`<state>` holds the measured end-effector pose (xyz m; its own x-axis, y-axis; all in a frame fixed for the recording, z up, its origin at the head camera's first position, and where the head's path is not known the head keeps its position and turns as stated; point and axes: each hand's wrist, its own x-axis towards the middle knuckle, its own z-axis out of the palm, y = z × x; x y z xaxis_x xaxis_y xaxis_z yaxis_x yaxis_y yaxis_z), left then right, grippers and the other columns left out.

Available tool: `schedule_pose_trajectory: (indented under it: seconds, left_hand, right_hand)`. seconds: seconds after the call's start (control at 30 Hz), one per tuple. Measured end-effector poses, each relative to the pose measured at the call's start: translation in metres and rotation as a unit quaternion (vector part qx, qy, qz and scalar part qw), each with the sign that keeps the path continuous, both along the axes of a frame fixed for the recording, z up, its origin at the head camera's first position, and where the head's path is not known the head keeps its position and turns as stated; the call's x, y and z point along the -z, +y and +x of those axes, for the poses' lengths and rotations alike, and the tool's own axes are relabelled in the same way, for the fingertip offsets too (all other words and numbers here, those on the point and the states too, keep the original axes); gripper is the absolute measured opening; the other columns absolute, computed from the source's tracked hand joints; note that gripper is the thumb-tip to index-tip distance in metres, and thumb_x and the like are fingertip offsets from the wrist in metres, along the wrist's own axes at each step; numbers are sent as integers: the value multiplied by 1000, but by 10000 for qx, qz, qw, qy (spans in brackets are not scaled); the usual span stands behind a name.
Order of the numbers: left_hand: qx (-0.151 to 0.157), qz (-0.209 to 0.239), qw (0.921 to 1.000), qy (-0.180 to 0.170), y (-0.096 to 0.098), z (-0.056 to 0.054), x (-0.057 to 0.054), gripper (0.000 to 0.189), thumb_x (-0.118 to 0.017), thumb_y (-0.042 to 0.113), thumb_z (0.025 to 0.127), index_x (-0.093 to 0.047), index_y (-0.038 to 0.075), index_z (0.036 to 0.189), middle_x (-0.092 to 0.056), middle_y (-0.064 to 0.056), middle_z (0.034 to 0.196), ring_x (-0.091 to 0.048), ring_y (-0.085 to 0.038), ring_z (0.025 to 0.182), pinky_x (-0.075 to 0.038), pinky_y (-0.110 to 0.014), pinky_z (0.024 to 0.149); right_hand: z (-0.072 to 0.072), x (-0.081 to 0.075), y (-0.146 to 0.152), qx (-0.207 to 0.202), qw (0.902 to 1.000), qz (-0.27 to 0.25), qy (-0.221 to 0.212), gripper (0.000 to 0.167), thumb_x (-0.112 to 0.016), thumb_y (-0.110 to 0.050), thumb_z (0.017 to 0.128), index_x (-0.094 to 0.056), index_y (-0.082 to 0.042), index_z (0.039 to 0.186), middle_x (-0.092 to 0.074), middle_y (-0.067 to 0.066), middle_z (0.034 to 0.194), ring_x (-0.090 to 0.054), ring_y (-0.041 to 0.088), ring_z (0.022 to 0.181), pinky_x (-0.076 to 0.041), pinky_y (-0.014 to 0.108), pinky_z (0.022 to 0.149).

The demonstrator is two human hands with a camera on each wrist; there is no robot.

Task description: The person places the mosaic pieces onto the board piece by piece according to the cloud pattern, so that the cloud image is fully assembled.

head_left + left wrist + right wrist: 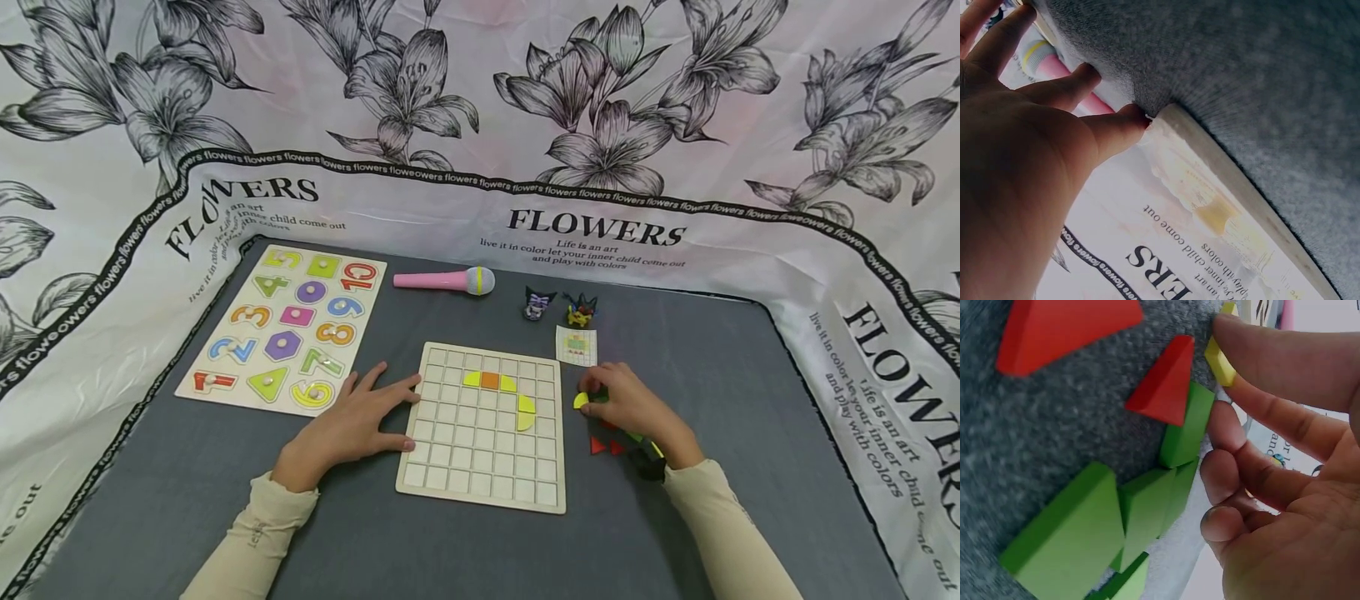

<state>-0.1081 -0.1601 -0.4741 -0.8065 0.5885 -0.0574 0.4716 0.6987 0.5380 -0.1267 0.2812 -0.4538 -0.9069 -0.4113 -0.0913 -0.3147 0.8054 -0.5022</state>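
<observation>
A pale wooden grid board lies flat on the table. Near its top sit an orange square and several yellow pieces, among them a rounded one at the right. My left hand has its fingers spread, thumb and fingertips resting at the board's left edge. Right of the board, my right hand pinches a yellow quarter-circle piece between thumb and index finger. Under and beside that hand lie red triangles and green blocks, partly hidden by it in the head view.
A small pattern card lies beyond the right hand, with two little figurines behind it. Farther back is a pink toy microphone. On the left, a number-and-shape puzzle board reaches close to the left hand.
</observation>
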Motion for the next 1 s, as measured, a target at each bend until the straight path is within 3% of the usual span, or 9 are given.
schedule_pose_trajectory:
  seconds: [0.23,0.5,0.67,0.8,1.0]
  left_hand:
    - [15,18,10000,-3,0,0,0,81,-87,39,91,-52,12,159,-58,-7,156,-19,-55,157,-8,-80,119]
    - [19,18,10000,7,0,-1,0,80,-87,40,91,-53,13,159,-57,-6,157,-19,-55,157,-8,-80,118]
    - [33,8,10000,7,-1,0,0,77,-87,39,91,-56,14,156,-54,-6,160,-18,-54,158,-8,-80,119]
    - [37,1,10000,-4,-1,0,1,74,-88,39,91,-58,15,154,-51,-7,162,-17,-53,158,-8,-79,119]
    - [20,3,10000,-30,-1,0,1,76,-88,39,90,-58,15,155,-52,-7,162,-17,-53,158,-7,-79,119]
  right_hand:
    - [-3,-2,-2,248,9992,-322,-9,15,-77,1,95,-65,-8,95,-62,-1,83,-54,17,73,-47,37,67]
    - [-7,-9,-23,268,9976,-633,51,13,-75,-1,98,-65,-9,97,-62,-2,85,-55,18,76,-47,37,69]
    - [-13,-11,-42,3,9970,-767,104,8,-74,0,99,-71,-5,104,-65,0,90,-56,18,80,-48,39,72]
    - [-18,-12,-56,-357,9951,-903,189,13,-72,0,99,-76,-2,112,-68,2,95,-58,18,84,-50,42,75]
    - [-26,-16,-82,-808,9901,-1146,85,12,-71,-2,100,-78,-4,109,-70,-1,94,-60,17,85,-51,41,78]
